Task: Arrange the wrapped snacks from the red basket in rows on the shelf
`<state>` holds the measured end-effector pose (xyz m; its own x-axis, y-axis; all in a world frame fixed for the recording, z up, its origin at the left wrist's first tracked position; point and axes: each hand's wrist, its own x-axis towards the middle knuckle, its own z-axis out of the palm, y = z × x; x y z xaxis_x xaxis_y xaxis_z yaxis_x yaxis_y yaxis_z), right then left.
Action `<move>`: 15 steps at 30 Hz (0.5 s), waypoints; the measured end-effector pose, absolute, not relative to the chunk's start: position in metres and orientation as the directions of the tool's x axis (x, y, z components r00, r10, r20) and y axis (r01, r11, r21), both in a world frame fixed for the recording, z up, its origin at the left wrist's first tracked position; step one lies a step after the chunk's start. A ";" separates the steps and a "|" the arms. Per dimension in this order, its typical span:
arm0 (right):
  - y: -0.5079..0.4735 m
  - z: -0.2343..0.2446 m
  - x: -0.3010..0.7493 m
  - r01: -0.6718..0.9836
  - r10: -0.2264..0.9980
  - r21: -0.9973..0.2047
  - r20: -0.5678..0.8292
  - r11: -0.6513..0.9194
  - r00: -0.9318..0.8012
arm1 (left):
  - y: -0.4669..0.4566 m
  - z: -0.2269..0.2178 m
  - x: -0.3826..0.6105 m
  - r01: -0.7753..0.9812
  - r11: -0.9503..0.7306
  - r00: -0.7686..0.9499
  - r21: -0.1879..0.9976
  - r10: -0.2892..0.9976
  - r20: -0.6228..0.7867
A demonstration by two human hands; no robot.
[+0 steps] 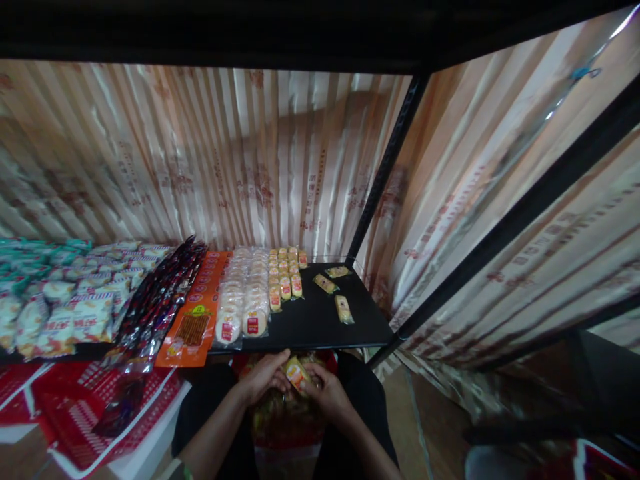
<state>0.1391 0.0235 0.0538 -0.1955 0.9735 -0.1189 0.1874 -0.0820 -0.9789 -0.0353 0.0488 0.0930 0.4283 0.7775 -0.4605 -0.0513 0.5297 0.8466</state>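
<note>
A small yellow wrapped snack packet [297,375] is held between my two hands, just in front of the shelf edge. My left hand [266,379] grips it from the left, fingers curled at its side. Closed on its right side is my right hand [327,392]. Below them, a bag of similar yellow packets [287,427] rests between my legs, partly in shadow. On the black shelf [300,327], matching packets [285,287] stand in tight rows. Several loose ones, such as a packet [343,309], lie to the right of those rows.
Left of the yellow rows are round white crackers [255,323], an orange snack bag [193,323], dark packets [150,300] and white bags [93,317]. A red basket [100,413] sits below left. A black post [387,167] rises at the shelf's back right.
</note>
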 end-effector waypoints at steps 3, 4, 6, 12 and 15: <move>0.028 0.059 0.136 0.051 0.986 -0.993 -0.109 -0.104 -0.123 | 0.053 0.095 -0.029 -0.145 0.514 0.390 0.845 0.815 -0.429; 0.030 0.060 0.136 0.025 0.989 -0.994 -0.109 -0.107 -0.100 | 0.054 0.097 -0.027 -0.183 0.501 0.369 0.846 0.832 -0.414; 0.034 0.062 0.134 0.008 0.992 -0.994 -0.108 -0.108 -0.066 | 0.056 0.100 -0.023 -0.255 0.461 0.314 0.850 0.871 -0.378; 0.054 0.069 0.127 0.020 0.995 -0.996 -0.090 -0.091 0.046 | 0.057 0.112 -0.014 -0.347 0.321 0.112 0.882 0.947 -0.300; 0.062 0.071 0.121 0.037 0.994 -0.996 -0.081 -0.084 0.074 | 0.059 0.112 -0.013 -0.328 0.282 0.076 0.902 0.959 -0.272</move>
